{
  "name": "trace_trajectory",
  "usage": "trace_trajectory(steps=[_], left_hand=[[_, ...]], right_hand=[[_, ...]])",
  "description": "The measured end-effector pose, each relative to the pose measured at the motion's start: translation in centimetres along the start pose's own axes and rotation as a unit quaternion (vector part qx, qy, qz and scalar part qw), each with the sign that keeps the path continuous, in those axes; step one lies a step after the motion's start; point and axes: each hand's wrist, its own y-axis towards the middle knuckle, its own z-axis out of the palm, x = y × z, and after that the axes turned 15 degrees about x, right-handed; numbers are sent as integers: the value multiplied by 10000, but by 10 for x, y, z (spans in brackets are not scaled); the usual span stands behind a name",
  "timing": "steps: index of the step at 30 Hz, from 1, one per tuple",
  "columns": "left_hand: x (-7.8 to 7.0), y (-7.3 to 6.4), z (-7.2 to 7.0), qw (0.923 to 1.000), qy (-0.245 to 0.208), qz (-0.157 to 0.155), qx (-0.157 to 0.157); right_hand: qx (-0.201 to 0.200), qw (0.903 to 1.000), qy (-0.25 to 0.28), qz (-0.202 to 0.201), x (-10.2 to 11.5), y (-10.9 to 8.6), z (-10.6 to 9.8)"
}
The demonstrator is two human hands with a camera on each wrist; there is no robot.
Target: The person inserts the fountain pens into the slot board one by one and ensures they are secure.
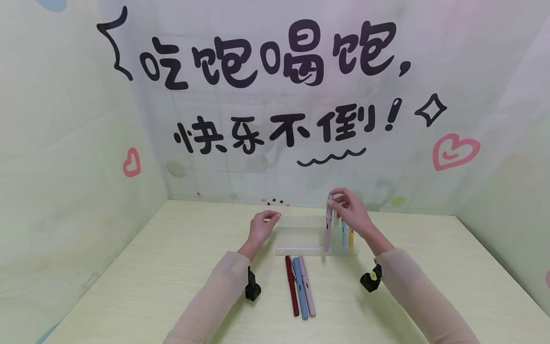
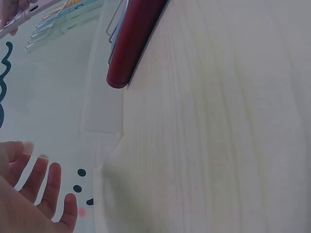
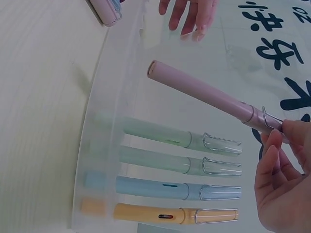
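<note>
A clear pen stand (image 1: 298, 251) stands toward the back of the table. At its upper left corner, my left hand (image 1: 261, 227) pinches the clear edge between thumb and forefinger. My right hand (image 1: 354, 212) holds a light purple fountain pen (image 3: 204, 96) by its cap end, the other end tilted down over the stand. Beside it in the stand are two pale green pens (image 3: 160, 132), a light blue pen (image 3: 150, 187) and a yellow-orange pen (image 3: 148, 212), clips facing out. A dark red pen (image 1: 291, 286), a blue pen (image 1: 301, 289) and another light purple pen (image 1: 307, 286) lie in front.
The pale wood-grain table (image 1: 150, 286) meets a printed backdrop (image 1: 240, 181) behind the stand. Similar cloth sides rise at left and right. Small black cameras (image 1: 252, 286) are strapped to both wrists.
</note>
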Motion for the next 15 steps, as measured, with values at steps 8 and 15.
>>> trace_trajectory(steps=[8, 15], left_hand=[[0, 0, 0, 10000, 12, 35, -9], [-1, -2, 0, 10000, 20, 46, -4]], right_hand=[[-495, 9987, -12, -92, -25, 10, -1], [-718, 9970, -132, -261, -32, 12, 2]])
